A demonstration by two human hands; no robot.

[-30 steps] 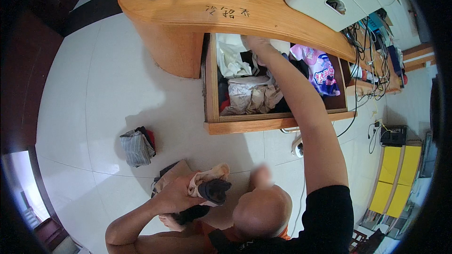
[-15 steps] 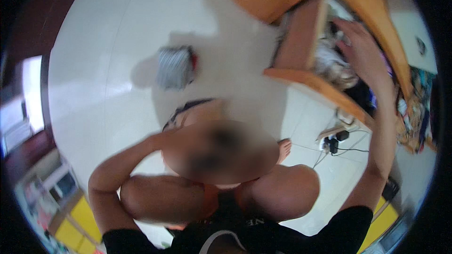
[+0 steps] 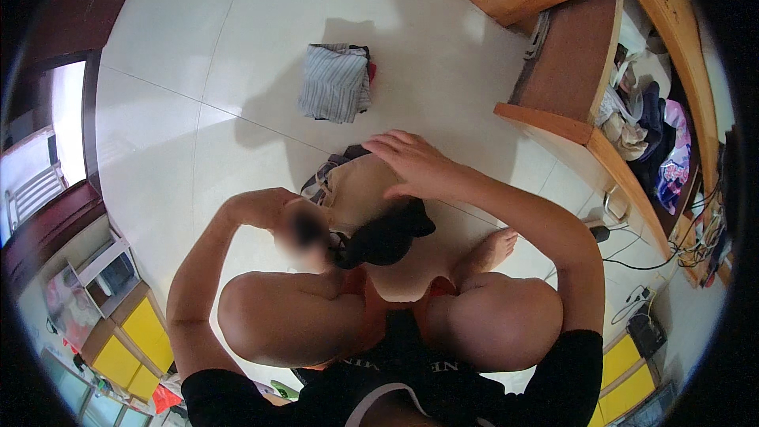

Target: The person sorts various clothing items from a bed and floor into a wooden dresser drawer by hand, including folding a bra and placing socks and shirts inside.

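Right hand: twelve o'clock from the person, fingers spread over beige cloth, nothing visibly held.
Left hand: half past ten; blur hides its fingers, grip I can't tell.
Black cloth: twelve, close in, probably for reach; rumpled.
Striped cloth: farther, near twelve; folded flat, probably for neatness; grey.

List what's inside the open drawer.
The drawer holds beige cloth, dark cloth and a pink and purple package. Whatever lies beneath them is covered, so can't be seen.
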